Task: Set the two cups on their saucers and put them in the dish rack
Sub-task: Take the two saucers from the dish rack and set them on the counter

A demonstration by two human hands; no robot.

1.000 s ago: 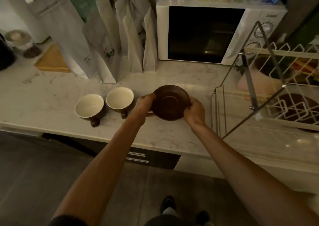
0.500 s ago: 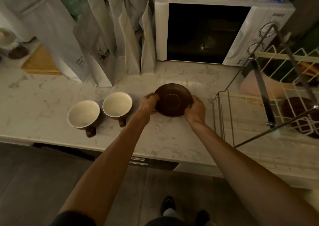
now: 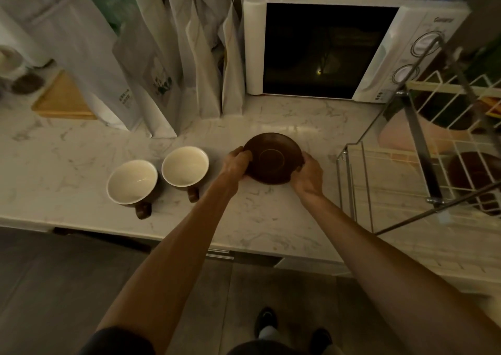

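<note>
A dark brown saucer (image 3: 272, 158) sits low over the marble counter (image 3: 257, 219) in the middle. My left hand (image 3: 237, 163) grips its left rim and my right hand (image 3: 307, 173) grips its right rim. I cannot tell whether one saucer or a stack is held. Two brown cups with cream insides stand to the left, one (image 3: 132, 182) nearer the counter's edge and one (image 3: 185, 166) beside the saucer, handles toward me. The wire dish rack (image 3: 423, 148) stands at the right, holding another brown dish (image 3: 477, 181).
A white microwave (image 3: 349, 48) stands at the back. Several tall white paper bags (image 3: 151, 67) lean against the wall at the back left, with a wooden board (image 3: 63, 99) beside them. A pink item (image 3: 401, 135) lies in the rack.
The saucer has come down from a tilted, lifted hold to lie level close over the counter. Both hands kept their grip on it. The view shifted slightly right.
</note>
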